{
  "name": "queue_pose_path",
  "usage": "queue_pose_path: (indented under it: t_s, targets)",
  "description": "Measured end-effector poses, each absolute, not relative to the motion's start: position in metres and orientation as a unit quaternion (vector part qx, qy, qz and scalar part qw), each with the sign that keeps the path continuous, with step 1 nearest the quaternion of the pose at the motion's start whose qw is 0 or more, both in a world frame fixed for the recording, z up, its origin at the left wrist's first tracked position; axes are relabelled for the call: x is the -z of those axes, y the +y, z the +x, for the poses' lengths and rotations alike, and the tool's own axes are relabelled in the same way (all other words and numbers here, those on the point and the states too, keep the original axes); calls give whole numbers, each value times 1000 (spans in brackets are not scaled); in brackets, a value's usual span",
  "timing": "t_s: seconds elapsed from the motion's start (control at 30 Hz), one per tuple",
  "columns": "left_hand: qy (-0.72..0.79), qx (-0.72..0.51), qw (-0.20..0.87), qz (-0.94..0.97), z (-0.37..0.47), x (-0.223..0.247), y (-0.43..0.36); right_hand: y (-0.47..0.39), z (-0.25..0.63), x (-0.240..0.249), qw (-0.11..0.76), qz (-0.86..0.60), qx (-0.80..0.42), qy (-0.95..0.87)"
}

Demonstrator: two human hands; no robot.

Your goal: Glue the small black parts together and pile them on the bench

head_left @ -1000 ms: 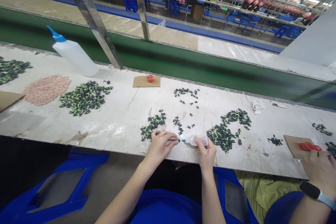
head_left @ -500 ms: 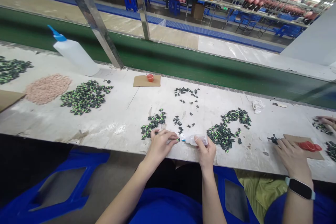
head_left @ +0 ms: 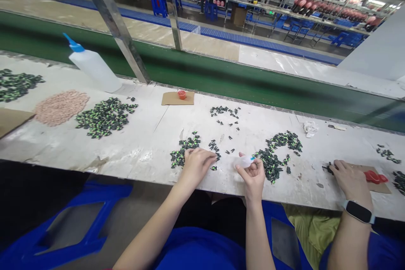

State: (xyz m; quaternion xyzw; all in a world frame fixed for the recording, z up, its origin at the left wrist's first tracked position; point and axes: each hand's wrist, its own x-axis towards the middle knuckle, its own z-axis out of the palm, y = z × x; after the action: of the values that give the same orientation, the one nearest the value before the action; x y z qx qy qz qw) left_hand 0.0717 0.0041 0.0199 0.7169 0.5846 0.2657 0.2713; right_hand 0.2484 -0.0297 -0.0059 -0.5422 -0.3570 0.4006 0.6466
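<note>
My right hand [head_left: 254, 177] is closed on a small translucent bottle [head_left: 243, 161], whose blue tip points right, toward a pile of black-and-green pieces [head_left: 268, 162]. My left hand [head_left: 196, 164] reaches over the table, its fingertips together at a small group of black pieces [head_left: 214, 145]; whether it pinches one is too small to tell. Just below those fingertips lies a single black-and-green piece [head_left: 214, 168]. Another pile of black-and-green pieces [head_left: 182, 152] is partly behind my left hand. Loose black pieces [head_left: 223, 110] are scattered farther back.
A large white bottle [head_left: 96, 69] leans at the back left, near pink pieces [head_left: 61, 107] and more black-and-green pieces [head_left: 104, 118]. A red cup [head_left: 181, 94] sits on cardboard [head_left: 169, 98]. At right, a co-worker's hand [head_left: 351, 181] is beside a red object [head_left: 375, 176].
The small bottle has turned from pointing left to pointing right in my right hand. My left fingertips moved up to the black pieces, and a black-and-green piece now lies below them.
</note>
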Motion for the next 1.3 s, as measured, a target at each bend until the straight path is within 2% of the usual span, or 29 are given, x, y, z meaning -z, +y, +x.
queue_pose_path:
  t_s: [0.1, 0.37, 0.67, 0.73, 0.87, 1.03, 1.3]
  targets:
    - [589, -257, 237, 729, 79, -18, 9, -24, 242, 10, 628, -555, -383, -389]
    - [582, -244, 231, 740, 81, -15, 6, -40, 241, 23, 551, -627, -296, -464]
    - [516, -250, 200, 794, 85, -9, 11, -68, 227, 18, 534, -642, -288, -469]
    - [507, -260, 223, 791, 83, -10, 11, -66, 223, 14, 539, -637, -296, -465]
    - [475, -334, 334, 743, 77, -14, 4, -60, 209, 7, 544, -631, -320, -451]
    - [436, -395, 414, 695, 66, -14, -8, -53, 195, 1, 605, -577, -423, -349]
    - [529, -320, 247, 746, 62, 17, -20, -54, 203, 6, 561, -610, -434, -354]
